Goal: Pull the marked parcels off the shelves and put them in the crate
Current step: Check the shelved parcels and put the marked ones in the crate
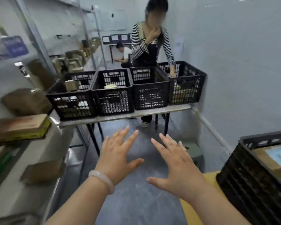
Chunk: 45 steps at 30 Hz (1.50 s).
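Head view: between picks, we reckon, w/ left hand [118, 153] & right hand [173, 166] both spread, empty; brown cardboard parcels [21, 127] sit on grey metal shelves [44, 148] at left, black slotted plastic crate [250, 189] near right; next we spot & grip a marked one.

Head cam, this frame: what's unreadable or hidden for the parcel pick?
- Shelf parcels, head view: motion blur, so any marks are unreadable.
- Near crate, head view: cut off by the right and bottom edges, so its contents are mostly out of frame.
- Label inside it: blurred and clipped by the right edge.
- Table crates: walls hide most contents.
- Blue sign: blurred, text illegible.
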Motion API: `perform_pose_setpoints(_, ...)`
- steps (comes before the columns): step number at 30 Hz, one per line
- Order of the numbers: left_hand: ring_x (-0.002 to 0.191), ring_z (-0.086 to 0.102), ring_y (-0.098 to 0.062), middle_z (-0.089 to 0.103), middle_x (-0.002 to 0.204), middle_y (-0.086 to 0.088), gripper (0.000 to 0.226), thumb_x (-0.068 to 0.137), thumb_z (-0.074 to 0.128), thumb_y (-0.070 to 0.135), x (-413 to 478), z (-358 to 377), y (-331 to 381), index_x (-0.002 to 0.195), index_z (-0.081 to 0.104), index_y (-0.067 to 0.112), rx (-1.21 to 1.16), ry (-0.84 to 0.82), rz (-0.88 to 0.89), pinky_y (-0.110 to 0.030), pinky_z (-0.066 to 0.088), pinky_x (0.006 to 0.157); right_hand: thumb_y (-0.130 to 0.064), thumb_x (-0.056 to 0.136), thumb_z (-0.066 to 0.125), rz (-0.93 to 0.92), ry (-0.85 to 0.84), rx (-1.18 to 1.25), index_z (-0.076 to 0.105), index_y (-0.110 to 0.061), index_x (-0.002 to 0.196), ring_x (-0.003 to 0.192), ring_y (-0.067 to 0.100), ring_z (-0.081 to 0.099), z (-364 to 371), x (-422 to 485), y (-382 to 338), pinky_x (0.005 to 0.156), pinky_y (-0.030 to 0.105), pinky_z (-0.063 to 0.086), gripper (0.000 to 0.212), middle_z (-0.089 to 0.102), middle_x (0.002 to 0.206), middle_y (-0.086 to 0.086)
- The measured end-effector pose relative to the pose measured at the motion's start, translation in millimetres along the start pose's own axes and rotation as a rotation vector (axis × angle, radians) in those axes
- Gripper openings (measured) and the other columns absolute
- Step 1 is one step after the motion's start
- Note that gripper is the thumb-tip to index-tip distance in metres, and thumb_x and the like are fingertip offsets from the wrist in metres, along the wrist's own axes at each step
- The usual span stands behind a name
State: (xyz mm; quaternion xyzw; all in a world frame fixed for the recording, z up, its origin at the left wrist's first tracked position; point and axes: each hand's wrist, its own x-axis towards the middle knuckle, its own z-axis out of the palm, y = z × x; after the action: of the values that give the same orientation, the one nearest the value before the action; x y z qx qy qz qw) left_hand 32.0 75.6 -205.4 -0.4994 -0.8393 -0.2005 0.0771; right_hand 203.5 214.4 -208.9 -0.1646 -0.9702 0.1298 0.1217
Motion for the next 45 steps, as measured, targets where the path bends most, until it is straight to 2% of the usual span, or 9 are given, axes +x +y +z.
perform_pose_setpoints(4, 0.15, 0.011, -0.016, 0.012, 0.163, 0.006, 0.086, 0.081, 0.056, 0.068, -47.7, -48.2, -87.8, 0.151, 0.012, 0.043, 0.116, 0.067, -0.243, -0.047, 0.012, 0.121, -0.085, 0.067, 0.039, -0.194, -0.062, 0.015, -0.02, -0.055, 0.139, 0.143, 0.001, -0.023, 31.3, 54.0, -81.2, 0.12, 0.038, -0.009, 0.098, -0.018, 0.158, -0.019)
perform_pose_setpoints(8, 0.15, 0.013, -0.017, 0.015, 0.163, 0.005, 0.084, 0.082, 0.057, 0.066, -115.4, -94.9, -166.1, 0.152, 0.018, 0.041, 0.19, 0.154, -0.448, -0.048, 0.014, 0.12, -0.087, 0.066, 0.035, -0.428, -0.173, 0.061, -0.024, -0.059, 0.137, 0.14, -0.002, -0.029, 81.9, 88.5, -180.3, 0.12, 0.039, -0.009, 0.097, -0.025, 0.154, -0.024)
perform_pose_setpoints(13, 0.15, -0.001, -0.012, 0.002, 0.164, 0.01, 0.084, 0.083, 0.049, 0.072, -211.5, -129.7, -230.5, 0.15, 0.002, 0.05, 0.265, 0.221, -0.705, -0.045, 0.001, 0.119, -0.09, 0.066, 0.032, -0.674, -0.25, 0.124, -0.025, -0.064, 0.134, 0.136, -0.007, -0.032, 125.9, 123.8, -290.2, 0.117, 0.034, -0.013, 0.092, -0.033, 0.145, -0.033)
perform_pose_setpoints(16, 0.15, -0.004, -0.011, -0.004, 0.164, 0.012, 0.084, 0.084, 0.045, 0.073, -261.4, -149.2, -247.0, 0.145, -0.008, 0.055, 0.339, 0.239, -0.824, -0.044, 0.001, 0.12, -0.09, 0.068, 0.033, -0.829, -0.267, 0.134, -0.024, -0.063, 0.136, 0.14, -0.004, -0.027, 144.2, 132.9, -347.9, 0.117, 0.034, -0.012, 0.092, -0.024, 0.153, -0.028)
perform_pose_setpoints(21, 0.15, -0.004, -0.01, -0.005, 0.163, 0.014, 0.083, 0.082, 0.044, 0.073, -322.0, -175.5, -247.4, 0.129, -0.025, 0.067, 0.409, 0.33, -0.985, -0.04, -0.001, 0.119, -0.088, 0.069, 0.037, -1.075, -0.321, 0.204, -0.016, -0.059, 0.141, 0.143, -0.002, -0.021, 161.8, 139.3, -428.4, 0.118, 0.035, -0.009, 0.095, -0.017, 0.156, -0.026)
perform_pose_setpoints(27, 0.15, -0.002, -0.012, -0.003, 0.164, 0.012, 0.083, 0.084, 0.048, 0.069, -377.9, -194.3, -235.5, 0.144, -0.008, 0.058, 0.521, 0.397, -1.266, -0.045, 0.01, 0.121, -0.085, 0.069, 0.037, -1.353, -0.372, 0.203, -0.016, -0.055, 0.142, 0.143, -0.001, -0.021, 178.2, 140.1, -497.3, 0.118, 0.032, -0.012, 0.095, -0.012, 0.159, -0.021)
perform_pose_setpoints(30, 0.151, 0.0, -0.014, -0.002, 0.164, 0.012, 0.081, 0.086, 0.048, 0.068, -400.6, -198.1, -219.6, 0.147, -0.002, 0.055, 0.559, 0.419, -1.439, -0.045, 0.006, 0.121, -0.087, 0.067, 0.039, -1.456, -0.426, 0.219, -0.025, -0.062, 0.134, 0.137, -0.006, -0.029, 187.2, 134.0, -523.4, 0.112, 0.03, -0.02, 0.095, -0.022, 0.153, -0.025)
perform_pose_setpoints(37, 0.15, 0.003, -0.012, 0.003, 0.163, 0.014, 0.085, 0.082, 0.051, 0.069, -439.1, -183.9, -164.5, 0.145, -0.004, 0.058, 0.611, 0.435, -1.785, -0.041, 0.002, 0.121, -0.084, 0.064, 0.041, -1.683, -0.572, 0.27, -0.022, -0.057, 0.139, 0.142, -0.001, -0.021, 208.4, 90.7, -559.8, 0.12, 0.035, -0.007, 0.102, -0.023, 0.15, -0.026)
perform_pose_setpoints(45, 0.15, 0.004, -0.014, 0.003, 0.163, 0.015, 0.078, 0.084, 0.044, 0.071, -509.9, -174.6, -99.9, 0.142, -0.007, 0.059, 0.557, 0.489, -1.982, -0.04, 0.009, 0.122, -0.072, 0.077, 0.053, -1.913, -0.727, 0.322, -0.02, -0.056, 0.142, 0.13, -0.011, -0.037, 208.7, -5.7, -584.1, 0.108, 0.023, -0.022, 0.099, -0.027, 0.149, -0.029)
